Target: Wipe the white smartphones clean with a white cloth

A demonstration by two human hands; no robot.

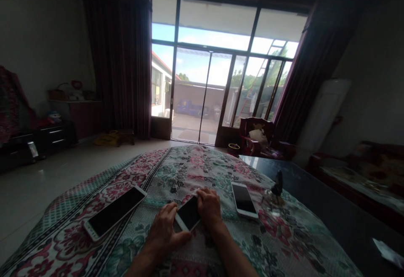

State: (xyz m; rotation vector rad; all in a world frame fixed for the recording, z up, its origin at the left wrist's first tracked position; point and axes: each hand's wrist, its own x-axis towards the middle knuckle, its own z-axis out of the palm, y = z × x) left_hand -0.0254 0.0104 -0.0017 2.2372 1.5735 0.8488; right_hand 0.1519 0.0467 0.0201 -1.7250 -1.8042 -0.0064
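Observation:
Between my two hands a white phone with a dark screen lies tilted on the flowered cloth. My left hand grips its left end, thumb along the near edge and fingers at the far side. Fingers curled, my right hand holds the right end. To the left, a larger white-framed phone rests on the cloth, screen dark. Another white phone lies to the right of my right hand, also dark.
A small dark figure on a clear base stands at the cloth's right side. Beyond it is a dark glossy tabletop. A wooden chair stands near the glass doors. A yellow item lies on the floor at left.

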